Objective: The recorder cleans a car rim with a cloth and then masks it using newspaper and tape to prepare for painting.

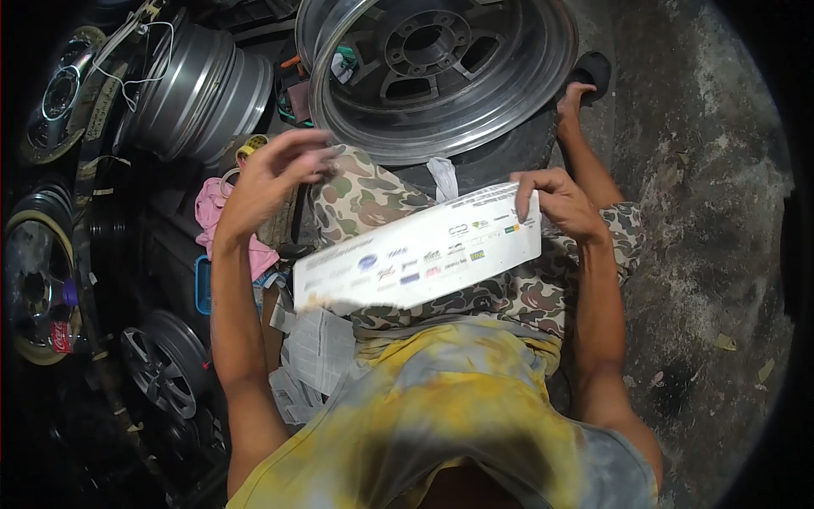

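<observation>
My right hand pinches the right end of a white printed sheet, thumb over its face. The sheet, covered in small coloured logos, stretches across my lap, and its lower left edge is uneven. My left hand is raised off the sheet's left end, blurred, with bent fingers apart and nothing seen in them. Just beyond my knees a large silver wheel rim lies on a black tire. A whitish scrap sits between the sheet and the rim.
At the left are several wheel rims, including a wide silver one and a spoked one. Nearer are a pink cloth, yellow tape roll, blue container and newspaper. Stained concrete floor stretches along the right.
</observation>
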`<state>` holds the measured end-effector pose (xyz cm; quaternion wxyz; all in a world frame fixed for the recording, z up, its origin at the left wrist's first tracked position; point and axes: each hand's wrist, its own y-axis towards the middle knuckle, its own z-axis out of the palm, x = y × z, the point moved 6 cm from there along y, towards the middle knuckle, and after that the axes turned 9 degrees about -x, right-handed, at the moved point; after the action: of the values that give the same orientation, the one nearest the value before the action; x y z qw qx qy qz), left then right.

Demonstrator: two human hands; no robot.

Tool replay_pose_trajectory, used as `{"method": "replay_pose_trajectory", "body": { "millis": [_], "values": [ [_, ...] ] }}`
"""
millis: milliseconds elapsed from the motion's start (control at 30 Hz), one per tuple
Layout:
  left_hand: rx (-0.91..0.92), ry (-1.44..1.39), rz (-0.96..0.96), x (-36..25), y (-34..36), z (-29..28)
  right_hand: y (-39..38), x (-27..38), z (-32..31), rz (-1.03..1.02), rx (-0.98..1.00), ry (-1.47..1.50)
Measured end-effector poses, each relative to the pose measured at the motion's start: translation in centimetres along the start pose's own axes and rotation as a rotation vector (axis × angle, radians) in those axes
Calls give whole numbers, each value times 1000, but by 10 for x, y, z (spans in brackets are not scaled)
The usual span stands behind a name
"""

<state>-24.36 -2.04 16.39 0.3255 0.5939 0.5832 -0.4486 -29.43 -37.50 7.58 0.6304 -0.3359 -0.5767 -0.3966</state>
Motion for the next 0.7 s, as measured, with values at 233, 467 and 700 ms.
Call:
{"method": "replay_pose_trajectory", "body": {
  "millis": [233,467,700],
  "values": [
    [872,148,-183,-10,-15,113,39,35,13,-96,-151,76],
    [207,-5,-451,44,-25,69,61,-16,30,196,-257,134],
    [306,-209,-530,51,-27,62,92,-34,43,155,-133,-72]
  ]
}}
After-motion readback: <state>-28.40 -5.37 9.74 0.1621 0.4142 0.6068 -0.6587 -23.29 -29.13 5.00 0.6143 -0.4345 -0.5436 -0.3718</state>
